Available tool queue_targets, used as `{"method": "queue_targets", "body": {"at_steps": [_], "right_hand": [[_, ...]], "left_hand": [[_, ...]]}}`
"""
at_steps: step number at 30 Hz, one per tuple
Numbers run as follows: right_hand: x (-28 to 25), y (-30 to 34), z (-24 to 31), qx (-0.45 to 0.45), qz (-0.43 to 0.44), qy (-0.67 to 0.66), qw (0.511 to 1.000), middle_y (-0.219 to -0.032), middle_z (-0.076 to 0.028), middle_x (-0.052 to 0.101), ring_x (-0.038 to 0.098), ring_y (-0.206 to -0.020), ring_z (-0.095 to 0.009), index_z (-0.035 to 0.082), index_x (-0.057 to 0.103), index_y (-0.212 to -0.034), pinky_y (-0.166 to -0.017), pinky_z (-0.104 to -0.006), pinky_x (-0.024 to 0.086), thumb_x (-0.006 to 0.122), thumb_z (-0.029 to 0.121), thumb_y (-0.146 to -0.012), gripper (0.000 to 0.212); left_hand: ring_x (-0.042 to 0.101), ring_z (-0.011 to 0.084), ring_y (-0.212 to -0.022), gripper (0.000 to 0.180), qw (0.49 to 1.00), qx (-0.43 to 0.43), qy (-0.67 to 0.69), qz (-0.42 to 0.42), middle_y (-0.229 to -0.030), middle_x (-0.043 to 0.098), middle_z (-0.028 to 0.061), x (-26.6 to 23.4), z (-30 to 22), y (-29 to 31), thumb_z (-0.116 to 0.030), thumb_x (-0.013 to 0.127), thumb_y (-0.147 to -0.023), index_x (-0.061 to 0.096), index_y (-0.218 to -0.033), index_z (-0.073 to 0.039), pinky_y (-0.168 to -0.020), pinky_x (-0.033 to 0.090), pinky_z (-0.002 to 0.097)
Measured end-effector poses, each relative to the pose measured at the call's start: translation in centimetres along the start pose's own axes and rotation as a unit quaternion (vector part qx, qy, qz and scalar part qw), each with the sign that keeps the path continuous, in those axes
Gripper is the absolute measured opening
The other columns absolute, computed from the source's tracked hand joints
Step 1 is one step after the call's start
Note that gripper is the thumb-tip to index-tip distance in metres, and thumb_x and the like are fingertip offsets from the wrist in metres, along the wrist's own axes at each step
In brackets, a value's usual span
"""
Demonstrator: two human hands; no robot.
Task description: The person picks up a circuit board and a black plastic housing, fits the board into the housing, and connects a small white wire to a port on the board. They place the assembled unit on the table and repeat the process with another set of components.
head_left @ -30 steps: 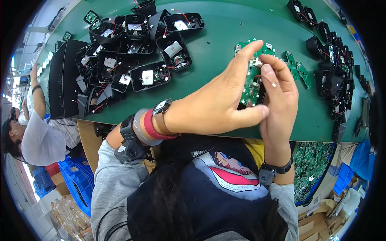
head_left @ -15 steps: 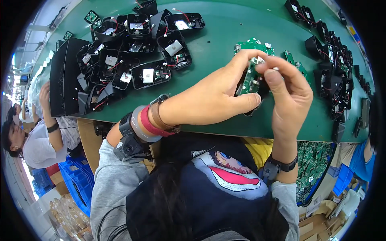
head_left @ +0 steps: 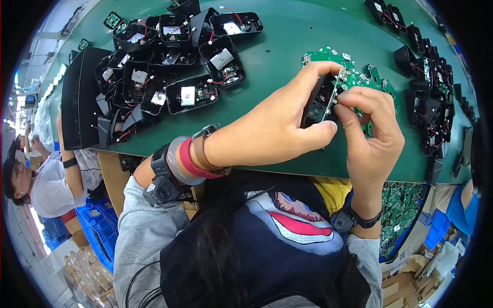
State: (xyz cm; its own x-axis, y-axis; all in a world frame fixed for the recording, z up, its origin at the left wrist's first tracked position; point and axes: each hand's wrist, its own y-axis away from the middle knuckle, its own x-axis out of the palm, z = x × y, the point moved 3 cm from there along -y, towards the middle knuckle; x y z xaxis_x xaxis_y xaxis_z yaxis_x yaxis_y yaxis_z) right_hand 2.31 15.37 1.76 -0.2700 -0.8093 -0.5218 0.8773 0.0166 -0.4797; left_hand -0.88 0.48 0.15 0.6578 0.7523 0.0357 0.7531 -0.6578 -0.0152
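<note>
My left hand (head_left: 287,123) is closed around a black plastic housing (head_left: 314,107), its index finger and thumb at the two ends of a narrow green circuit board (head_left: 334,97). The board stands tilted, edge-on, at the right side of the housing. Against the board's face, my right hand (head_left: 377,123) pinches with thumb and index finger; whatever lies between these fingertips is too small and hidden to make out. Just beyond both hands, loose green circuit boards (head_left: 328,54) lie on the table.
Several open black housings (head_left: 192,95) with red wires crowd the left of the green table (head_left: 277,31), beside a large black box (head_left: 79,102). More housings (head_left: 411,61) line the right. A bin of circuit boards (head_left: 400,215) sits below the table edge. Another person (head_left: 51,179) is at far left.
The housing and board have turned, so the board now shows edge-on and the housing's inside is visible. My right fingertips have moved down against the board; a white bit at them earlier is hidden.
</note>
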Motion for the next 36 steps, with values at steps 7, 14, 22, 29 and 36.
{"method": "queue_targets", "body": {"at_steps": [7, 14, 22, 29, 36], "right_hand": [[0.1, 0.0, 0.2, 0.061, -0.029, -0.061, 0.996, -0.079, 0.0, 0.064, 0.058, -0.075, -0.01, 0.007, 0.059, -0.106, -0.058, -0.0241, 0.039, 0.07, -0.003, -0.071, 0.038], [0.2, -0.2, 0.4, -0.032, -0.014, 0.059, 0.998, -0.08, -0.001, 0.065, 0.053, -0.076, -0.007, 0.004, 0.054, -0.113, -0.065, -0.0206, 0.039, 0.07, -0.002, -0.074, 0.043], [-1.0, -2.4, -0.6, 0.04, 0.098, -0.012, 0.994, -0.085, 0.002, 0.055, 0.049, -0.079, -0.007, 0.006, 0.057, -0.107, -0.062, -0.0189, 0.038, 0.072, -0.005, -0.062, 0.049], [-1.2, -3.0, -2.0, 0.16, 0.238, -0.094, 0.953, -0.094, 0.002, 0.051, 0.046, -0.084, -0.006, 0.005, 0.059, -0.109, -0.062, -0.0159, 0.037, 0.074, -0.003, -0.061, 0.051], [-1.1, -1.0, -1.8, 0.094, 0.081, -0.159, 0.98, -0.099, -0.003, 0.059, 0.053, -0.082, -0.01, 0.005, 0.062, -0.111, -0.061, -0.0193, 0.045, 0.071, -0.005, -0.066, 0.046]], "left_hand": [[0.043, 0.0156, -0.116, 0.064, 1.0, 0.003, -0.025, -0.015, -0.124, 0.044, 0.0102, 0.0, 0.0, 0.0, -0.008, 0.057, -0.082, 0.027, -0.138, -0.002, -0.099, 0.034, 0.0287], [0.046, 0.02, -0.116, 0.063, 0.991, 0.019, -0.129, -0.03, -0.124, 0.045, 0.014, 0.0, 0.4, 0.0, -0.01, 0.057, -0.081, 0.03, -0.136, 0.0, -0.098, 0.036, 0.0308], [0.05, 0.0381, -0.108, 0.057, 0.967, 0.142, -0.213, -0.015, -0.115, 0.048, 0.0254, -0.3, -0.2, -0.2, -0.012, 0.055, -0.078, 0.035, -0.129, 0.001, -0.092, 0.041, 0.0398], [0.052, 0.0332, -0.109, 0.057, 0.97, 0.121, -0.204, 0.05, -0.117, 0.049, 0.0231, -0.4, 0.4, -0.3, -0.014, 0.054, -0.08, 0.034, -0.13, 0.002, -0.093, 0.041, 0.0371], [0.044, 0.0262, -0.12, 0.081, 0.994, 0.086, -0.053, 0.031, -0.126, 0.043, 0.0213, 0.0, 0.8, -0.5, -0.036, 0.067, -0.083, 0.022, -0.138, 0.004, -0.099, 0.036, 0.0339]]}}
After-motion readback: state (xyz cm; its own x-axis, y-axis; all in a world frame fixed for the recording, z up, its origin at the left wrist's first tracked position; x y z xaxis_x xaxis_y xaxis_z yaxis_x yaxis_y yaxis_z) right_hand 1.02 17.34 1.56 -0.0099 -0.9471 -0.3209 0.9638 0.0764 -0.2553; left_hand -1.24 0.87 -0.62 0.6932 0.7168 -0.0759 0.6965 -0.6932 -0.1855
